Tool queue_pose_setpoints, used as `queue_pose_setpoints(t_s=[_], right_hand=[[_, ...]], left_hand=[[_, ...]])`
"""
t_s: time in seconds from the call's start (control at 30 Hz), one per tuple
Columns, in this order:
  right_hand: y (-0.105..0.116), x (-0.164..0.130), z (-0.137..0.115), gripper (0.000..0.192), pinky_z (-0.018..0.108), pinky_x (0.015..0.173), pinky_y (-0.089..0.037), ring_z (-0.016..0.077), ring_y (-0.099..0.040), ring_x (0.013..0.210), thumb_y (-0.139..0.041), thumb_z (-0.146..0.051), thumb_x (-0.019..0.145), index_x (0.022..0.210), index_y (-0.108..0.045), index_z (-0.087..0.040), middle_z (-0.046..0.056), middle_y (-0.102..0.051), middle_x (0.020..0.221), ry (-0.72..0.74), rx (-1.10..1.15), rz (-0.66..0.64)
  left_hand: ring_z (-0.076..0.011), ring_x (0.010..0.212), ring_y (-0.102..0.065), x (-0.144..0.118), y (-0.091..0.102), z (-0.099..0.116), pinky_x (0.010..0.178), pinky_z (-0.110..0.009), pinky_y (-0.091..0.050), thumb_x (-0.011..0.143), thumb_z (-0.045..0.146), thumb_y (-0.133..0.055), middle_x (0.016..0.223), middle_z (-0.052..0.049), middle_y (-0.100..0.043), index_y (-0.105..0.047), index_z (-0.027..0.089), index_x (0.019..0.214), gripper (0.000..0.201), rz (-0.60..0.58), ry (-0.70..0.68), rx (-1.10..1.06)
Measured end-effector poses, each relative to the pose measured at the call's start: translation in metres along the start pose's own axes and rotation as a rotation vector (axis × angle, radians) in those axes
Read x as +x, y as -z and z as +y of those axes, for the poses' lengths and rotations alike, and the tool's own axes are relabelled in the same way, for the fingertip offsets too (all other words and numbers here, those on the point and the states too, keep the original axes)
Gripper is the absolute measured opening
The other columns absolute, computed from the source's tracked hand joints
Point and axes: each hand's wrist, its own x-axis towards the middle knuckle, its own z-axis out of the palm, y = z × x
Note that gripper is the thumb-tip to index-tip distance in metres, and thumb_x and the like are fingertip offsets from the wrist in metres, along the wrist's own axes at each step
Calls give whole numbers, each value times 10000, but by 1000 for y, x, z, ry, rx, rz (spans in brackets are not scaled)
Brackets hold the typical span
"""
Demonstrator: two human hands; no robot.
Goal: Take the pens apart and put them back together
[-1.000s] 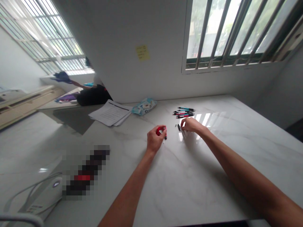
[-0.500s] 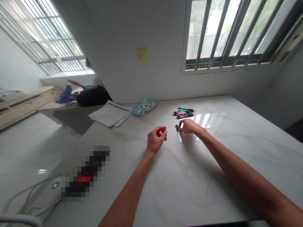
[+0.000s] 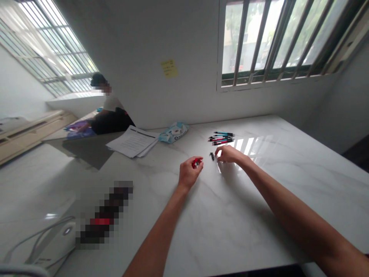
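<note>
My left hand (image 3: 190, 172) is closed around a small red pen part (image 3: 196, 162), mostly hidden by the fingers and thumb. Across a short gap, my right hand (image 3: 227, 154) rests low over the table with its fingers curled together. Whatever its fingertips pinch is too small to make out. Just left of those fingertips lie small black pen parts (image 3: 212, 156). Behind the right hand is a group of pens (image 3: 221, 137), black with blue or red barrels, lying side by side.
A blue-and-white soft packet (image 3: 173, 132) and printed sheets (image 3: 132, 141) lie toward the wall. At the left are a blurred-out dark object (image 3: 105, 215) and a white device (image 3: 54, 242) with cables. A person (image 3: 111, 111) sits beyond the partition. The tabletop (image 3: 230, 227) is white marble.
The view has shifted slightly. A dark piece that showed below my left fingertips is no longer visible there. My right hand stays by the black parts. The person behind has lowered an arm.
</note>
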Motion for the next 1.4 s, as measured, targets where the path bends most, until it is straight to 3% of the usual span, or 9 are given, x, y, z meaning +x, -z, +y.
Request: queue_pose_setpoints(t_s=[0.13,0.33,0.63,0.83,0.97,1.1,1.4], right_hand=[[-17,-19,5,293,240,695,-444,193,-708,826,-718,-219,867,1157,-763,-219,44,-787,899,-36,34,130],[-47,-35,9,212,242,707,-433,164,-670,767,-604,-237,912,1047,-767,-239,4,-746,835,-18,163,378],[-48,-32,7,197,257,728,-442,174,-669,792,-615,-234,904,1002,-785,-256,5,-752,840,-21,203,424],[-51,-30,8,178,256,703,-421,164,-657,759,-632,-237,896,970,-793,-254,3,-753,834,0,243,460],[-51,-30,7,178,259,691,-412,167,-650,752,-631,-235,884,953,-794,-260,5,-752,823,-20,257,466],[-51,-29,8,176,264,679,-400,168,-647,745,-631,-229,878,941,-792,-264,2,-749,816,-14,264,479],[-52,-26,9,156,268,685,-397,170,-643,744,-643,-245,883,929,-788,-280,-5,-747,812,-26,270,486]], left_hand=[[-141,585,-571,-1,0,0,661,-270,-486,808,245,-748,852,-36,-793,-833,247,974,186,-29,-38,62],[-206,777,-695,17,-3,1,809,-321,-520,821,216,-737,934,-54,-804,-829,257,964,175,-122,-84,291],[-284,940,-728,63,-31,-3,885,-361,-540,840,240,-732,1005,-117,-801,-836,218,1024,213,-273,-122,612],[-227,1025,-724,61,-25,2,959,-299,-524,919,327,-686,1130,-59,-796,-793,250,1189,300,-331,-99,688],[-254,1057,-713,60,-20,5,947,-320,-526,926,290,-668,1158,-81,-782,-801,229,1157,274,-337,-103,853],[-271,1041,-712,67,-29,4,897,-327,-527,949,300,-626,1111,-113,-774,-818,227,1098,253,-370,-114,932],[-265,1008,-712,72,-41,0,871,-316,-516,953,282,-623,1072,-101,-782,-828,256,1064,235,-364,-131,894]])
